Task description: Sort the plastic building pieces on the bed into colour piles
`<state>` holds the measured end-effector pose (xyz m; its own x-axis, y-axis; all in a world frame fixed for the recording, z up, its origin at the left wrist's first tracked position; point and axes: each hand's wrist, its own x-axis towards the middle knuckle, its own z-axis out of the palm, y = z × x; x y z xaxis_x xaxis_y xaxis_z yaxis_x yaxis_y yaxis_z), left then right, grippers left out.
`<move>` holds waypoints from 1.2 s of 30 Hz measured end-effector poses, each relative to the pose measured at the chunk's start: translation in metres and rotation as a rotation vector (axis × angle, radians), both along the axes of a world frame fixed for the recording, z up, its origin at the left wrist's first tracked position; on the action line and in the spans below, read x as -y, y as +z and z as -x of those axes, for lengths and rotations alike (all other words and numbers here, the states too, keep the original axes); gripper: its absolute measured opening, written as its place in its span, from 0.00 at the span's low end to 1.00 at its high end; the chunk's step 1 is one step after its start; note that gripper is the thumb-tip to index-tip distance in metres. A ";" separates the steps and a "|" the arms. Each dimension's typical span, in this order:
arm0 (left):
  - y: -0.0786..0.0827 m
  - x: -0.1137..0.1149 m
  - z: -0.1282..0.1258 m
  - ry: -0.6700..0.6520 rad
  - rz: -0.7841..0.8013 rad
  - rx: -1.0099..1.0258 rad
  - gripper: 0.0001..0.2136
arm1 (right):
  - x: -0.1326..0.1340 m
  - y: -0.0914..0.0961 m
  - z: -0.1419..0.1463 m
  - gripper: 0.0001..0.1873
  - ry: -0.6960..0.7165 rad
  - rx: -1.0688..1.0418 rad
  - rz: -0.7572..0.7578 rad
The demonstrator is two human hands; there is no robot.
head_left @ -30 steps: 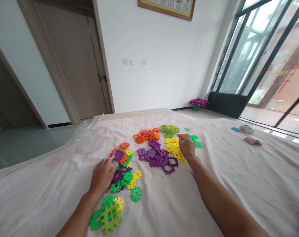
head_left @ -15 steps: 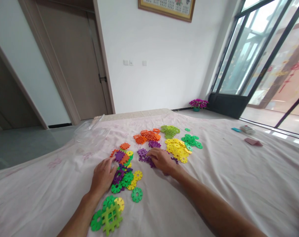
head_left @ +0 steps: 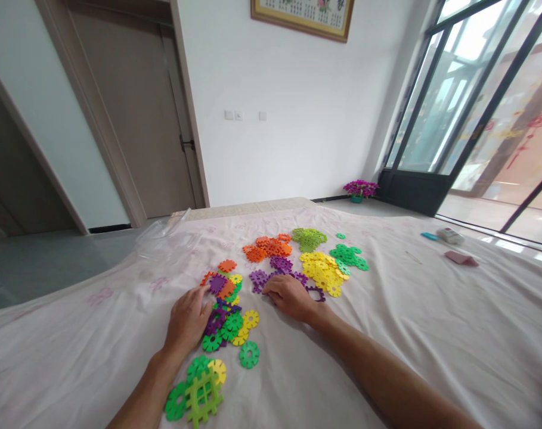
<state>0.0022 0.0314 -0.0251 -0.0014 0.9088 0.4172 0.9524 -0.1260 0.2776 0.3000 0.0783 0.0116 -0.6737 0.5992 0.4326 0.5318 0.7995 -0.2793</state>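
Plastic interlocking toy pieces lie on a pale pink sheet (head_left: 387,333). My left hand (head_left: 188,322) rests palm down with fingers spread on the edge of a mixed pile (head_left: 226,310) of green, yellow, purple and orange pieces. My right hand (head_left: 291,296) lies over the purple pile (head_left: 271,271), fingers curled onto the pieces; what they grip is hidden. Sorted heaps sit beyond: orange (head_left: 266,247), light green (head_left: 309,237), yellow (head_left: 322,271), dark green (head_left: 349,256). A joined green and yellow cluster (head_left: 199,390) lies near my left wrist.
A clear plastic bag (head_left: 166,238) lies at the bed's far left edge. Small items, a remote-like object (head_left: 449,235) and a reddish packet (head_left: 461,258), rest at the far right. A door, a white wall and glass sliding doors stand beyond the bed.
My right hand has come back from the yellow and dark green heaps leftward to the purple pile. My left hand has stayed at the mixed pile.
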 end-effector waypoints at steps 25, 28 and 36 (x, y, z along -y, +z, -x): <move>0.002 0.001 -0.001 0.001 0.007 0.031 0.18 | 0.005 0.002 0.002 0.11 0.013 0.046 -0.033; 0.002 0.001 -0.001 0.006 0.009 0.027 0.18 | 0.005 0.002 0.003 0.11 0.006 0.044 -0.031; 0.002 0.001 -0.001 0.013 0.014 0.009 0.18 | 0.003 -0.002 0.001 0.11 0.010 0.023 -0.028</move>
<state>0.0030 0.0306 -0.0234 -0.0165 0.9144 0.4045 0.9515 -0.1100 0.2874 0.2986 0.0750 0.0094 -0.6891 0.5805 0.4337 0.5301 0.8119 -0.2445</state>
